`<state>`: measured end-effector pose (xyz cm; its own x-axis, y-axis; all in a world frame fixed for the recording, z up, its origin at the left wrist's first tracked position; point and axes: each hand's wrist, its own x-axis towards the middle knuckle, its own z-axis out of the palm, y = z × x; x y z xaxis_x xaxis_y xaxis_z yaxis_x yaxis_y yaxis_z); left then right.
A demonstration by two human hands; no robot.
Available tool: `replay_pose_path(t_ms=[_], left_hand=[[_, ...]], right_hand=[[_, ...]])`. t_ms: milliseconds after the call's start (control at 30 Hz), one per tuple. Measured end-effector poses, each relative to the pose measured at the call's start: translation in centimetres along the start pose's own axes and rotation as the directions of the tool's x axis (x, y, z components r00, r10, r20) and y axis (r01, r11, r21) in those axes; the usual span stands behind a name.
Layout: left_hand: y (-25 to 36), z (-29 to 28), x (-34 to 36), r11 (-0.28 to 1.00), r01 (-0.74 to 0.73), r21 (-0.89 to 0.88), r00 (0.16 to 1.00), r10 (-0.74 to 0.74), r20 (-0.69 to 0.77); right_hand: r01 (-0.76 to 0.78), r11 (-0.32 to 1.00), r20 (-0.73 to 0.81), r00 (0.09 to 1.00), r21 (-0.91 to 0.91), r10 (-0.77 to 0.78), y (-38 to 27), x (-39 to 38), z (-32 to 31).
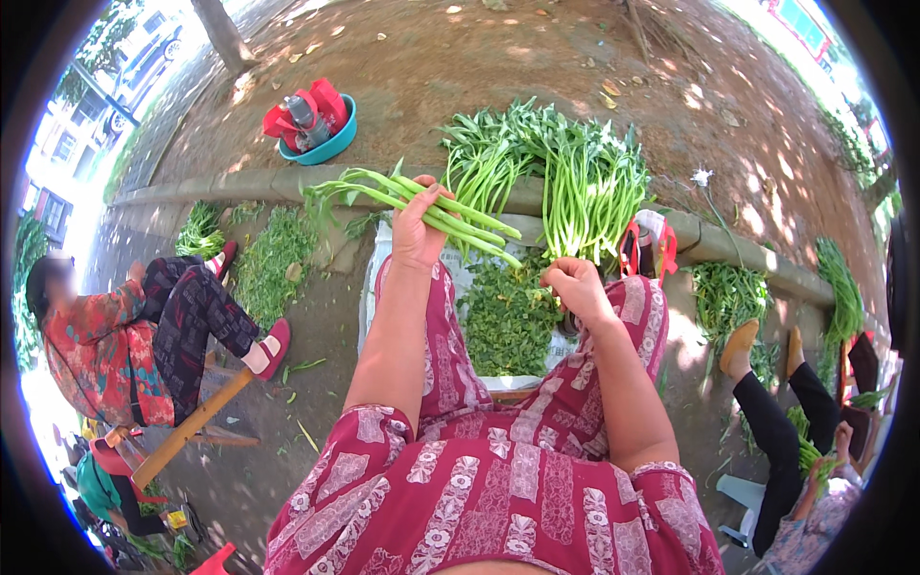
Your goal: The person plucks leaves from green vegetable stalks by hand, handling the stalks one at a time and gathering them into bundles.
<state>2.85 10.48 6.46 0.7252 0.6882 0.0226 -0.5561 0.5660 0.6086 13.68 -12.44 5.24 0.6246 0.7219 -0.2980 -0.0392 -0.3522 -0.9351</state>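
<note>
My left hand point(419, 228) is closed around several long green water spinach stems point(374, 190). Their leafy ends point left, and the thick bare ends reach to the right past my fingers. My right hand point(578, 287) is pinched together, apart from those stems; what its fingertips hold, if anything, is too small to make out. Below it, between my knees, a heap of torn green leaves point(510, 326) lies on a white sheet point(381, 251). Just beyond, long-stemmed water spinach bundles point(592, 196) rest across the kerb, leaves on the far side.
A teal basin point(337, 144) with red bags and a grey bottle stands beyond the kerb point(268, 182). Leaf scraps point(276, 259) cover ground to my left, near a seated person point(110, 326) on a wooden bench. Another person's legs point(771, 450) stretch in at right, beside more greens point(730, 297).
</note>
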Motion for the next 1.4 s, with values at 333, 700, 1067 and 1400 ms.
replay_pose_path(t_ms=[333, 700, 1067, 1400], left_hand=[[-0.7, -0.1, -0.2, 0.996, 0.088, 0.020, 0.996, -0.088, 0.003], [-1.2, -0.2, 0.1, 0.995, 0.062, 0.084, 0.994, -0.054, -0.091], [-2.7, 0.9, -0.5, 0.948, 0.100, 0.303, 0.991, -0.068, -0.113], [-3.8, 0.9, -0.6, 0.912, 0.135, 0.386, 0.973, -0.049, -0.223]], right_hand=[[0.320, 0.946, 0.119, 0.938, 0.057, -0.324, 0.1, -0.2, 1.6], [0.304, 0.952, -0.103, 0.948, 0.018, -0.301, 0.1, 0.5, 0.6], [0.398, 0.816, -0.103, 0.872, -0.419, -0.478, -1.2, -0.2, 1.3], [0.411, 0.609, -0.035, 0.810, -0.679, -0.585, 0.1, 0.2, 2.3]])
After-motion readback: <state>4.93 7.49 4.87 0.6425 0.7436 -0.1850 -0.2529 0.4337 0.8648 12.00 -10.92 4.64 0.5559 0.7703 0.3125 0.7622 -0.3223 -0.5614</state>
